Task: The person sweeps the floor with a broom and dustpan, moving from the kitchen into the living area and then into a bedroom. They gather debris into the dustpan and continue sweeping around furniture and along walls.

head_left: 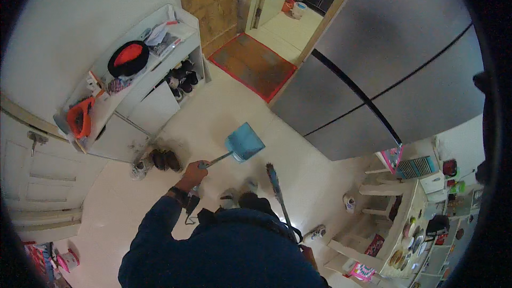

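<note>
My left hand (194, 176) is wrapped round the end of a long-handled dustpan's handle. The blue dustpan (245, 142) is held out in front of me over the pale floor. On my right, a broom (277, 185) slants with its bristled head forward and its handle running back to my right hand (305, 249). That hand is mostly hidden beside my body, but the handle leads into its grip. Broom head and dustpan are apart. Near my left hand, dark shoes (166, 160) and a pale pair (141, 168) stand on the floor.
A white shoe cabinet (160, 109) lines the left wall, with a black-and-red hat (128, 58) on top. Ahead, a red-edged mat (253, 66) lies at a doorway. A large grey refrigerator (341, 80) stands right. Loose shoes (318, 232) and a cluttered table (408, 202) are at right.
</note>
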